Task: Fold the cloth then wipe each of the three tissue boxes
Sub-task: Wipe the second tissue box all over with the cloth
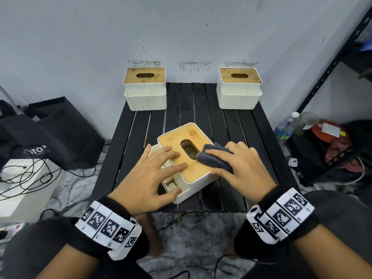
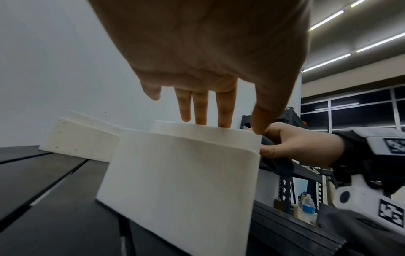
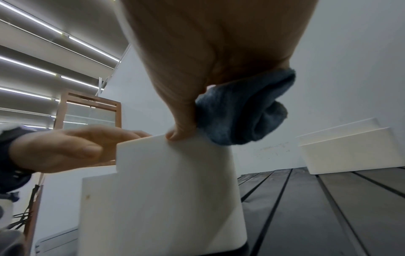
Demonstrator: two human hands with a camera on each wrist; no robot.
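Black slatted table [image 1: 249,125] against a pale wall carries three white tissue boxes with wooden lids: two at the far edge, left box [image 1: 145,88] and right box [image 1: 240,87], well apart, and a near box [image 1: 187,158] turned askew at the front. Left hand [image 1: 150,174] lies flat on the near box's lid, fingers straight and spread. Right hand [image 1: 240,168] grips a folded grey cloth [image 1: 215,160], fingers curled over it, cloth pressed on the lid beside the oval slot.
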